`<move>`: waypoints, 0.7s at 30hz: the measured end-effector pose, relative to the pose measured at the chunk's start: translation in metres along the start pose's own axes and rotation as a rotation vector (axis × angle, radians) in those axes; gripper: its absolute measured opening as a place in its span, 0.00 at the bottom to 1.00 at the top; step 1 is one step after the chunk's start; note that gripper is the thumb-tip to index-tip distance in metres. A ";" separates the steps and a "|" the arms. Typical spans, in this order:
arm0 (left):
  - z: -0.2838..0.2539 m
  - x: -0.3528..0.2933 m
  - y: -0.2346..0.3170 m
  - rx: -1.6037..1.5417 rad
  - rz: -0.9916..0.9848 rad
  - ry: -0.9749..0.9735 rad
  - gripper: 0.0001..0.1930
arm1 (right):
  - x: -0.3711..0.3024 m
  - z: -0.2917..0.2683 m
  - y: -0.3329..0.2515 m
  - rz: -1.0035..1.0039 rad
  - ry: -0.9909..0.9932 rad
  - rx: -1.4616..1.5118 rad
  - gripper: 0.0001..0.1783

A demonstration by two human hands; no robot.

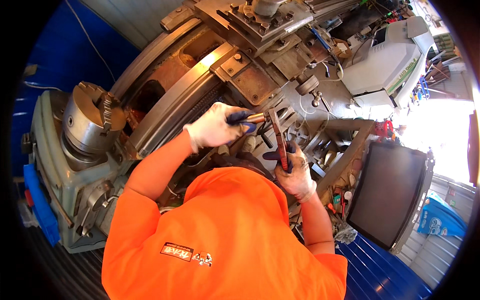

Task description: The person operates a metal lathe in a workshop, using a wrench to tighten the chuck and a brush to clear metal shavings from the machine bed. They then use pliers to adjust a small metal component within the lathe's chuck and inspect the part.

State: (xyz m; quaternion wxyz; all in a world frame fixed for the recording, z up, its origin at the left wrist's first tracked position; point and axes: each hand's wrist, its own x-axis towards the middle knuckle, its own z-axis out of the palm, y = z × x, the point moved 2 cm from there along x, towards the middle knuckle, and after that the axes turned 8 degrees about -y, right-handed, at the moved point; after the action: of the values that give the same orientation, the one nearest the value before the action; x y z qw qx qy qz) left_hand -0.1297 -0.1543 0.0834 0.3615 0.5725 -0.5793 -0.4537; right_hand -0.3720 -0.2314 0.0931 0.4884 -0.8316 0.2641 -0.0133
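Observation:
My left hand [220, 126], in a white work glove with dark blue fingers, is closed around a short brass-coloured cylindrical piece [256, 118]. The far end of this piece meets the upper part of a long narrow metal tool [278, 132], worn reddish towards its lower end. My right hand [296, 174], gloved the same way, grips the tool's lower end. The tool's exact kind cannot be made out. Both hands are in front of my chest, beside the lathe carriage [252, 85].
The lathe bed [180, 95] runs along the left, with a three-jaw chuck [92, 120] on its grey-green headstock [55, 175]. A metal bench frame [350, 145] holds loose parts. At the right stand a dark flat screen panel [387, 195] and a pale machine housing [385, 65].

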 end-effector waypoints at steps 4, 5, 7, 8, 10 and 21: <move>-0.014 -0.008 -0.024 -0.770 -0.354 -0.489 0.23 | 0.000 -0.013 0.000 -0.090 -0.006 -0.085 0.22; -0.008 -0.006 -0.023 -0.728 -0.314 -0.414 0.24 | 0.001 -0.013 0.001 -0.075 0.004 -0.089 0.22; 0.001 -0.008 -0.022 -0.631 -0.178 -0.215 0.26 | -0.002 -0.015 -0.001 0.014 0.034 -0.074 0.23; 0.006 -0.007 -0.020 -0.511 -0.233 -0.149 0.24 | -0.002 -0.015 -0.001 0.014 0.032 -0.071 0.23; 0.017 -0.011 0.003 -0.208 0.023 0.137 0.21 | -0.004 -0.017 0.000 0.023 0.038 -0.063 0.23; 0.003 -0.018 0.004 -0.791 -0.300 -0.196 0.22 | -0.001 -0.034 -0.013 -0.070 -0.039 0.013 0.23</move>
State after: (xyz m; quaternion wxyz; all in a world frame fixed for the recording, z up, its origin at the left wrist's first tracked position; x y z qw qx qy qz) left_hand -0.1327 -0.1363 0.0883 0.4264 0.4220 -0.3026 -0.7406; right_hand -0.3765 -0.2534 0.1219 0.4983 -0.8371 0.2251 -0.0158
